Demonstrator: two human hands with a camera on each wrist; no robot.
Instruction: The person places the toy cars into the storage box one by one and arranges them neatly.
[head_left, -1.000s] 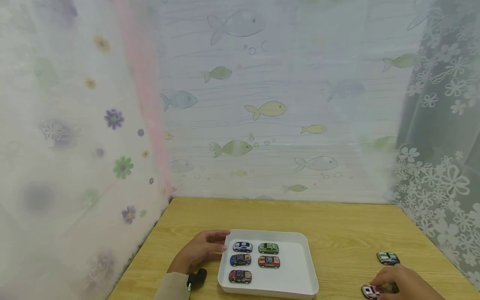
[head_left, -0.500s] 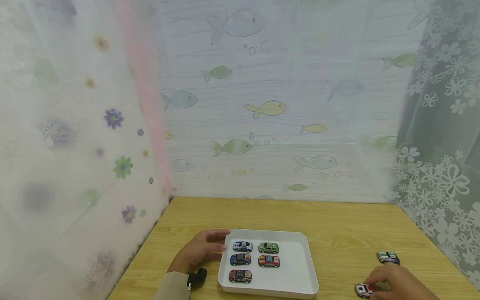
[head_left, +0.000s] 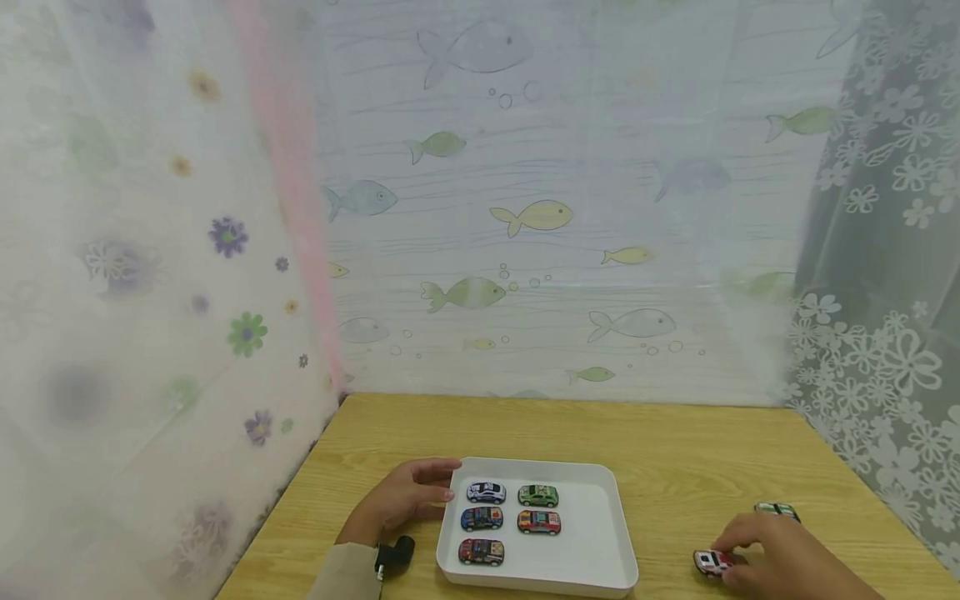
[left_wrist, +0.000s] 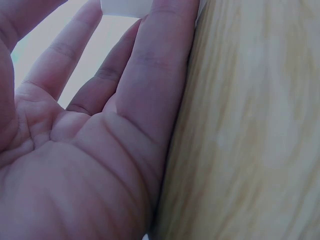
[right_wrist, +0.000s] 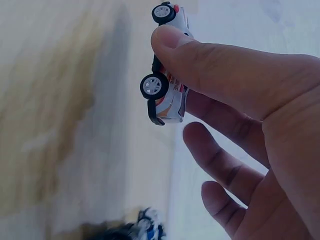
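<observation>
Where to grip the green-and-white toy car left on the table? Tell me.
Pinch the green-and-white toy car across its two long sides, coming straight down from above. It sits flat on its wheels on the table, and the right hand beside it partly blocks a low approach.

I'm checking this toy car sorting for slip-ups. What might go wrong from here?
The right hand pinches the small white toy car only between thumb and fingertip, so it may slip. The green and white toy car sits just behind that hand and may get knocked. The left hand merely rests against the white plastic tray, which may slide.
</observation>
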